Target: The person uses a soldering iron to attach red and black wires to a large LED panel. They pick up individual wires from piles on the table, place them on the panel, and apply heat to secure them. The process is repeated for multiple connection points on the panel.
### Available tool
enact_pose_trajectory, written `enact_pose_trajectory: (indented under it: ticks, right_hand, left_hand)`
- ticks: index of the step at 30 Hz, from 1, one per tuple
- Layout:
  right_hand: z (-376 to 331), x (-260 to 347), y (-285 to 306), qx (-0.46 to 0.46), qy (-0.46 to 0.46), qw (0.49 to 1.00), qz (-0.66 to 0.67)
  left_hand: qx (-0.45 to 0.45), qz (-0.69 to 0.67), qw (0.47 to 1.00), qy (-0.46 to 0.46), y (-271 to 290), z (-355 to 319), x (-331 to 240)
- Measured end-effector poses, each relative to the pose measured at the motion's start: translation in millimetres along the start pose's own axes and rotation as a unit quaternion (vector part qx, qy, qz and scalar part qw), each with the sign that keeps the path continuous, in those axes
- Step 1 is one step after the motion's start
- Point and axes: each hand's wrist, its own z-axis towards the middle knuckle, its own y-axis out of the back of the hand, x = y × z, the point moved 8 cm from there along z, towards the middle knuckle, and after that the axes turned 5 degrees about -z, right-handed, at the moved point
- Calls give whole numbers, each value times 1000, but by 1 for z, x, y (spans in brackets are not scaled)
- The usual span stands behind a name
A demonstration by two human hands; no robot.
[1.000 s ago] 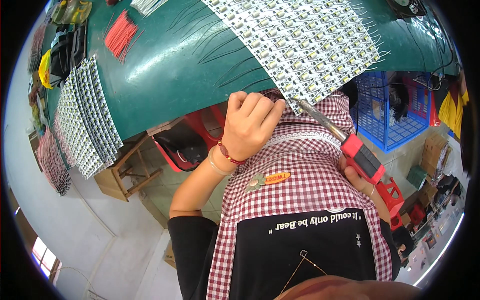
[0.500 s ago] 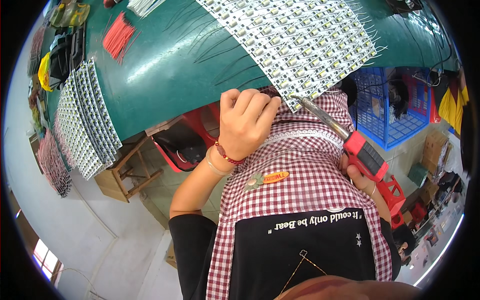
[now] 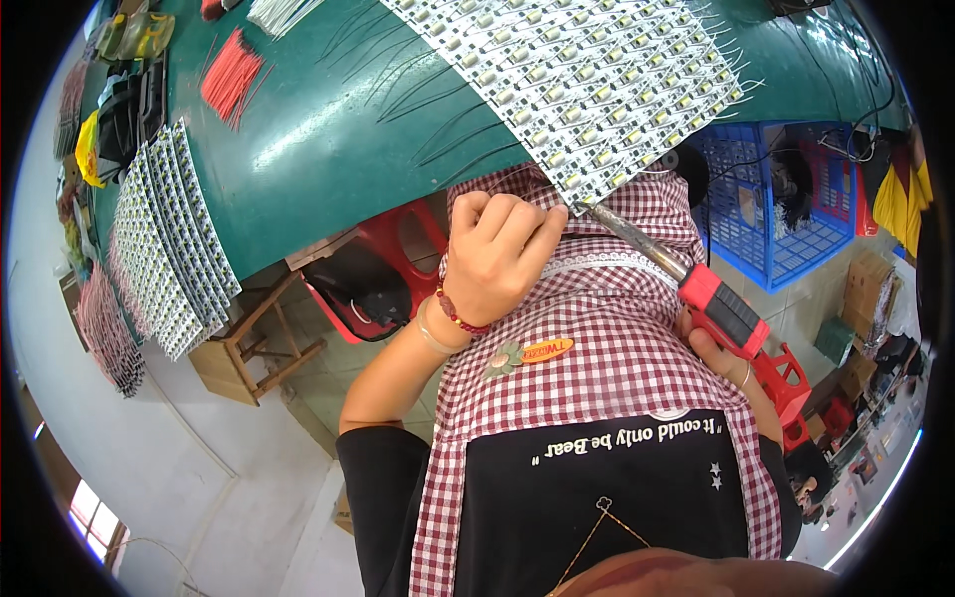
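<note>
A white sheet of LED circuit boards reaches over the green table's front edge, its near corner above my lap. My right hand is closed round the red and black handle of a soldering iron. The iron's tip meets the sheet's near corner. Just left of that corner is my left hand, its fingers curled and pinched together near the tip. What they hold is hidden behind the knuckles. Black wires stick out from the sheet's left edge, and short white wires from its right.
On the green table lie a bundle of red wires and white wires. A stack of similar LED strips overhangs the table's left side. Below are a red stool, a wooden stool and a blue crate.
The sheet has shifted slightly left. My left hand has moved a little down and right, and the iron's tip has dropped slightly toward the sheet's corner edge.
</note>
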Motion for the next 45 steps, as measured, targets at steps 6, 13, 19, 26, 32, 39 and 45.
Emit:
enact_pose_trajectory:
  ticks: [6,13,19,26,32,39,45]
  right_hand:
    - [19,34,8,-11,69,995,-77]
    - [9,27,6,-30,73,997,-27]
    - [19,31,4,-27,92,993,-71]
    - [-2,-5,1,-11,-13,999,28]
    - [1,-7,-1,-36,-43,979,195]
    - [33,18,12,-127,-7,935,330]
    - [73,25,29,-151,59,906,391]
  left_hand:
    - [4,-9,1000,11,-1,-1,3]
    - [13,-5,1000,5,0,1,-1]
    - [13,3,1000,6,-3,-1,1]
    - [17,4,1000,8,-3,-1,4]
    - [23,7,1000,12,-4,0,4]
    - [19,25,999,43,4,-2,5]
    - [23,67,993,90,44,-31,18]
